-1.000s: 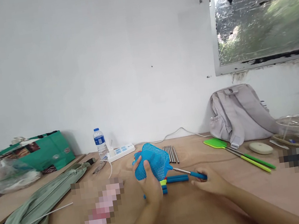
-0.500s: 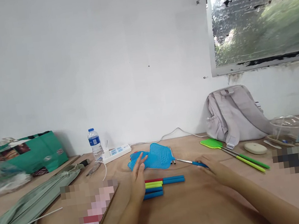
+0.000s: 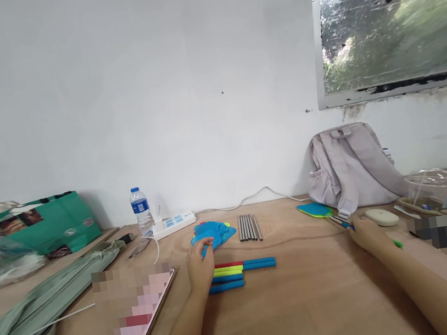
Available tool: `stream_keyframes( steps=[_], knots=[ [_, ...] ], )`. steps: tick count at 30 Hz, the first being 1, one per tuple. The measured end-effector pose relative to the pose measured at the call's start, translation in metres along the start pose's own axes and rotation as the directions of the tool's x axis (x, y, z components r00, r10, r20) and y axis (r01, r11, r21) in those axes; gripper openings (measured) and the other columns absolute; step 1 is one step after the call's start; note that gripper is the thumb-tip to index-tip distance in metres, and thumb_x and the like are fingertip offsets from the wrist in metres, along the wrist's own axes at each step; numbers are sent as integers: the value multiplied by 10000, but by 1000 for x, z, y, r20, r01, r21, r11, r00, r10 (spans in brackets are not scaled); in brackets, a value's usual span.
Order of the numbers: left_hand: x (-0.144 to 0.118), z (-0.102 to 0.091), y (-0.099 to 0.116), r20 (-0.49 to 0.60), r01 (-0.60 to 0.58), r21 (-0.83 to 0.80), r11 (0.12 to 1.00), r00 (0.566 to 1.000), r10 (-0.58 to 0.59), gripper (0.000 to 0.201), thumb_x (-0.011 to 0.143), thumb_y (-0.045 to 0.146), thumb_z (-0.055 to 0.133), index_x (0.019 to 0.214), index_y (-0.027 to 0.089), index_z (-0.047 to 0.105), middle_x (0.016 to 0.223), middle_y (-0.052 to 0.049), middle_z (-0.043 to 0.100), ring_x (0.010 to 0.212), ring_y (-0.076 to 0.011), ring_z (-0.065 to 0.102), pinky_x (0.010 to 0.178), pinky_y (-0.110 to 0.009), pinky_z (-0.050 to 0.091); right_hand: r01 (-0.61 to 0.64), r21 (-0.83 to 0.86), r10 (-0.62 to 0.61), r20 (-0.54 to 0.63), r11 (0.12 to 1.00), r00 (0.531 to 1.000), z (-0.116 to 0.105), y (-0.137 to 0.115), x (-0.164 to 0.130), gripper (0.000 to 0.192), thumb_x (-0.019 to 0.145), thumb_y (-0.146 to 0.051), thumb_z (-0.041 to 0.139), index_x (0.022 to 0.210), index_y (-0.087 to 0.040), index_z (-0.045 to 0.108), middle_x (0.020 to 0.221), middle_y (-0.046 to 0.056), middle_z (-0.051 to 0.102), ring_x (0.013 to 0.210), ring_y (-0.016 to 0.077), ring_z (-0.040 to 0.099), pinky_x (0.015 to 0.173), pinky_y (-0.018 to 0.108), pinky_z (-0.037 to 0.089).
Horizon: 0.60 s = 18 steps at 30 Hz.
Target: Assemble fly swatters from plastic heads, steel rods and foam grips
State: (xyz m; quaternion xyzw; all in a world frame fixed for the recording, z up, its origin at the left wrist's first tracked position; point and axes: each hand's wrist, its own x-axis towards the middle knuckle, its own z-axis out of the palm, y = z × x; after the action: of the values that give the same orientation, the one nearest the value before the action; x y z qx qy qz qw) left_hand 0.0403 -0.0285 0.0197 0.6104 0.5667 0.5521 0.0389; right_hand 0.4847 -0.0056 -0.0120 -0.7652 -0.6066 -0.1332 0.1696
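My right hand (image 3: 368, 233) is closed around the blue handle of a fly swatter (image 3: 313, 209), whose blue head lies over a green swatter. The green handle end (image 3: 398, 244) shows past my wrist. At the near edge of a pile of blue fly swatter heads (image 3: 215, 234), my left hand (image 3: 200, 264) has its fingers loosely bent and apart; whether they touch the pile I cannot tell. Several metal rods (image 3: 249, 227) lie side by side right of the pile. Nearer to me are coloured handle tubes (image 3: 258, 263) in red, yellow and blue, partly behind my left hand.
A power strip (image 3: 174, 225) and a water bottle (image 3: 141, 211) stand at the back left, beside a green bag (image 3: 53, 227). On the left lies a phone (image 3: 148, 311). A grey backpack (image 3: 351, 169), a round white case (image 3: 381, 217) and a clear plastic tub (image 3: 433, 188) are on the right.
My right hand has carried the blue fly swatter to the right onto the green one, uncovering the metal rods. My left hand has drawn back slightly, its fingers more bent.
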Motion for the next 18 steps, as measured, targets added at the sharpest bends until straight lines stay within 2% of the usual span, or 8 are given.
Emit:
stream_keyframes(
  steps=[3,5,7,8,10,13,18],
  knots=[
    [0,0,-2,10,28,54,998,1000,-29,218,726,247,408,785,198,613,852,-45,631,837,-213,549,779,-358,420,2,-22,-4,-82,1000,997,-7,-12,-4,230,718,-161,446,903,-104,570,889,201,566,855,296,523,685,377,368],
    [0,0,-2,33,15,102,995,999,-19,209,728,237,409,771,199,610,845,-42,629,832,-210,548,771,-352,420,167,66,-159,-107,984,981,-10,-34,-10,227,707,-130,441,897,-130,564,911,170,565,888,272,506,748,370,361],
    [-1,-1,-2,71,-21,163,986,997,10,199,723,211,415,762,202,610,843,-40,627,845,-211,542,780,-352,412,404,247,-398,-74,881,914,-9,-66,-21,216,705,-95,412,847,-162,560,931,122,566,912,225,499,803,329,355],
    [0,-1,-2,92,-43,195,980,995,25,197,719,197,419,760,202,612,844,-40,625,852,-214,538,788,-356,407,441,335,-446,-66,833,893,-8,-84,-27,232,711,-90,392,862,-170,548,927,102,564,894,203,504,800,313,365],
    [1,-3,-3,117,-73,244,967,992,46,203,717,174,418,764,198,614,845,-46,623,866,-220,533,810,-367,397,485,467,-522,-57,740,851,-2,-118,-38,263,735,-86,349,916,-170,520,925,81,553,883,176,507,799,292,379],
    [7,-4,-14,114,-82,243,966,992,55,265,718,116,371,807,180,613,885,-64,618,917,-214,526,855,-367,388,527,546,-589,-73,651,805,5,-156,-44,305,749,-68,324,979,-170,496,989,80,526,920,162,500,830,287,375],
    [17,-1,-43,174,-48,191,980,985,14,449,681,10,292,998,139,583,1089,-91,570,1060,-174,489,945,-327,350,554,566,-618,-96,610,780,12,-186,-24,347,762,-60,329,1043,-181,494,1053,78,498,960,158,485,859,289,360]
  ],
)
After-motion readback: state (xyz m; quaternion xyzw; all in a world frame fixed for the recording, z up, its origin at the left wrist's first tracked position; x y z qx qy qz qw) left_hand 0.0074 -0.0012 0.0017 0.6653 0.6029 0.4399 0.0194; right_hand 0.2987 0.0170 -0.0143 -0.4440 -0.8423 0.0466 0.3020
